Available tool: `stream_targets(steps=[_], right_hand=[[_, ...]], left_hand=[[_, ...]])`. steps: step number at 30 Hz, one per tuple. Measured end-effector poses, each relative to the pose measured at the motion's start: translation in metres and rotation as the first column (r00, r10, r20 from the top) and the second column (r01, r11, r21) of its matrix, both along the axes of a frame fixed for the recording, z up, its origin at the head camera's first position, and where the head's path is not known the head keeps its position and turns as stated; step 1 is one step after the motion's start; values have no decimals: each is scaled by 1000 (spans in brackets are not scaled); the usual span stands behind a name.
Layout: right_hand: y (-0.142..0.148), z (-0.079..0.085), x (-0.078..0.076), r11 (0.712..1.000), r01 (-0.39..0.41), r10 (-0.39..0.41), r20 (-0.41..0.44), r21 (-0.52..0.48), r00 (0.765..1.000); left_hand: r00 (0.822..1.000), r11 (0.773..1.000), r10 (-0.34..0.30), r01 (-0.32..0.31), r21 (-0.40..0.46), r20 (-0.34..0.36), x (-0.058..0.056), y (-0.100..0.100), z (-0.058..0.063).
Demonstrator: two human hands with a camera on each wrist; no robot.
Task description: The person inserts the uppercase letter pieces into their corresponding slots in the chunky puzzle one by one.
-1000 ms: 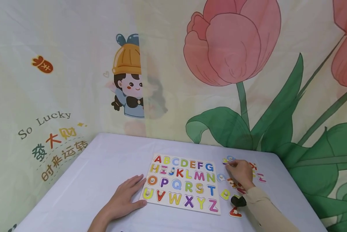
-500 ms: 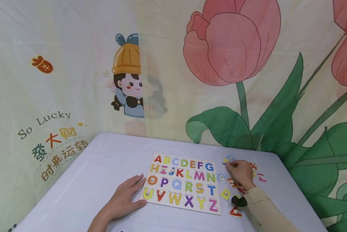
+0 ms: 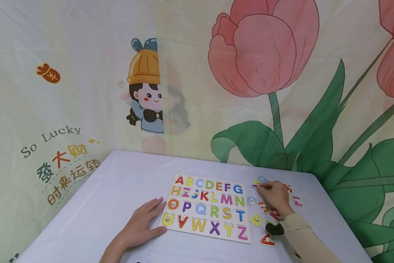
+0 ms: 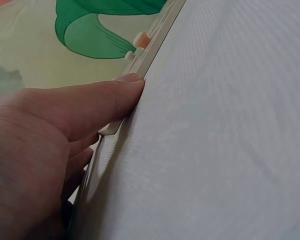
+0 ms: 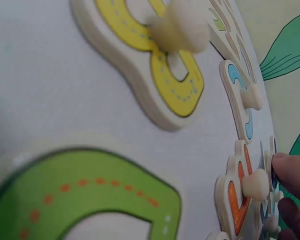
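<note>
The wooden alphabet puzzle board (image 3: 205, 236) lies flat on the table in the head view, with knobbed letters seated in some slots. My left hand (image 3: 141, 223) rests at its left side, fingers spread and thumb against the lower left corner. In the left wrist view the thumb (image 4: 105, 102) touches the board's edge. My right hand (image 3: 276, 195) is over the loose letters right of the board. Its thumb and forefinger pinch a small letter piece (image 3: 255, 186), purple at its edge and mostly hidden. In the right wrist view the right thumb (image 5: 292, 170) touches a piece seen edge-on.
Around the right hand lie loose knobbed letters: a yellow B (image 3: 256, 220), a light blue C (image 3: 251, 201), an orange E (image 3: 263, 207), a red A (image 3: 267, 240) and a pink one (image 3: 296, 201). A printed cloth (image 3: 190, 146) hangs behind the table.
My right wrist and forearm have shifted slightly right, while the fingertips stay at nearly the same spot. A bit more purple shows at them. The left hand has not moved.
</note>
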State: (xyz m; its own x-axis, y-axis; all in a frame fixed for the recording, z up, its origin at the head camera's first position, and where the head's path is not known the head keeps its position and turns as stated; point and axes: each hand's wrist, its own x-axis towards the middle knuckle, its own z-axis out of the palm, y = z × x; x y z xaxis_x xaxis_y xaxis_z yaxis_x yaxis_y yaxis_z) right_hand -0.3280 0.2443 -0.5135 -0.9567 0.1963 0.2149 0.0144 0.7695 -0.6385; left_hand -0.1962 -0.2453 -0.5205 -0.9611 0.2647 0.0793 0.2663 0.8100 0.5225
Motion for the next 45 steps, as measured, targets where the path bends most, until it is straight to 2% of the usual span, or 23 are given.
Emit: stream_targets(steps=[4,8,15,22,29,36,41,45], right_hand=[[-7,9,3,998,-54,54,-27,16,998],[-20,19,5,988,-154,154,-6,-6,988],[-49,30,5,953,-302,301,9,9,953],[-78,37,12,913,-407,408,46,-26,912],[-107,42,23,841,-541,540,58,-6,839],[-145,39,31,743,-669,667,65,12,742],[-175,33,34,702,-712,709,82,2,700],[-194,30,36,689,-724,724,87,-40,684]], left_hand=[[1000,1000,-2,2,-2,-1,0,-1,0],[1000,1000,-4,4,-2,-7,1,-2,1],[1000,1000,-4,5,2,-4,2,-2,2],[1000,1000,-10,10,14,5,1,1,4],[1000,1000,-5,5,7,10,0,1,6],[1000,1000,-1,1,-6,11,-1,-2,2],[1000,1000,-13,13,10,5,0,-2,2],[1000,1000,-23,23,12,-5,0,-2,2]])
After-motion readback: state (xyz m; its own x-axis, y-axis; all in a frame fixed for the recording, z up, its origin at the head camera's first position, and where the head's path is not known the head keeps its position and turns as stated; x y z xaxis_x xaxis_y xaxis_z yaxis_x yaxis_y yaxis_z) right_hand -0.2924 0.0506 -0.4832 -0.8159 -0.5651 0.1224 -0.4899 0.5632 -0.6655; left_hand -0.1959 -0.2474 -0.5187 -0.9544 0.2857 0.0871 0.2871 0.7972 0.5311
